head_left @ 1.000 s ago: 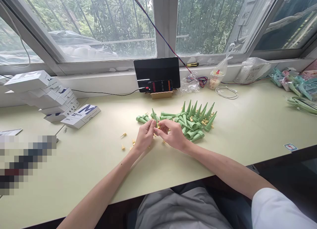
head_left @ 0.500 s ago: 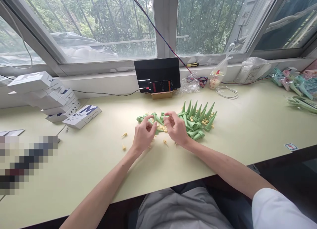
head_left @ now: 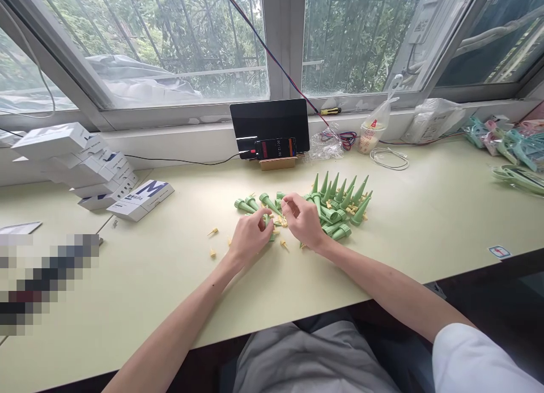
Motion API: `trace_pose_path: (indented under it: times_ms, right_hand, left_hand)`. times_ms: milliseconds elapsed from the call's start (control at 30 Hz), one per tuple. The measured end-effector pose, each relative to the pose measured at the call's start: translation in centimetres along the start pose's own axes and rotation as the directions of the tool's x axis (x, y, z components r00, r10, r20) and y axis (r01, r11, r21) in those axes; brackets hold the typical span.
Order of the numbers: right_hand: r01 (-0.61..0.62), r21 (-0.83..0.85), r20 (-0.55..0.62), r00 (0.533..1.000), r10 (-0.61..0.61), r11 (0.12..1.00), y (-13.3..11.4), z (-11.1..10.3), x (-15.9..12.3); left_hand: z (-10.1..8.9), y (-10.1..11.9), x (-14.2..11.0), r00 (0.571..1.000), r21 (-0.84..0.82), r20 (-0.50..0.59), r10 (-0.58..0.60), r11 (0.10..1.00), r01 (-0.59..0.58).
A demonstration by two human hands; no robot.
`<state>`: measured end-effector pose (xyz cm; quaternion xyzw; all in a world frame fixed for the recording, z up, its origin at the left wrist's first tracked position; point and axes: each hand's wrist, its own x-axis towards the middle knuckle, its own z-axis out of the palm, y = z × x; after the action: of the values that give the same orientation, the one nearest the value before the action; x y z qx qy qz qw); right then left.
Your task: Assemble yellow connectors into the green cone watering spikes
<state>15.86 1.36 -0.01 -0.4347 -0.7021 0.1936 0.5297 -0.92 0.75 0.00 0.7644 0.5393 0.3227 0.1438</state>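
Observation:
My left hand [head_left: 251, 232] is curled in front of the loose pieces. Its thumb and index finger close on a green plastic cone spike [head_left: 267, 218], mostly hidden by the fingers. Facing it, my right hand [head_left: 302, 218] is bent into a pinch at the fingertips; whatever lies between them is too small or hidden to make out. Behind the left hand lie several green spikes with ribbed caps [head_left: 267, 199]. Right of my right hand, more green spikes [head_left: 340, 199] stand upright or lie on their sides. Small yellow stemmed pieces [head_left: 284, 244] lie around and between the hands.
A tablet [head_left: 270, 123] and a phone [head_left: 278, 148] lean on a stand at the back. White boxes [head_left: 142, 199] are stacked at left. Behind the spikes are a bagged cup [head_left: 372, 133] and a coiled white cable [head_left: 389, 159]. Bagged coloured items [head_left: 505, 140] lie far right.
My left hand has come slightly down and nearer to me, uncovering the green spikes behind it. My right hand stays in nearly the same place, still pinched.

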Motion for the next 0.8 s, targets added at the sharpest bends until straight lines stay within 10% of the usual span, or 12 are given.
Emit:
trace_pose_path:
  times_ms: [500,800]
  right_hand:
    - [0.021,-0.014,0.024,0.999,-0.021,1.0,0.1,0.0,0.1]
    - [0.088,-0.158,0.262,0.964,-0.045,0.983,0.2,0.0,-0.2]
  left_hand:
    - [-1.1,0.4,0.4,0.987,-0.079,-0.163,-0.011,0.997,-0.002]
    - [-1.8,0.0,0.9,0.959,-0.113,-0.276,-0.063,0.993,0.033]
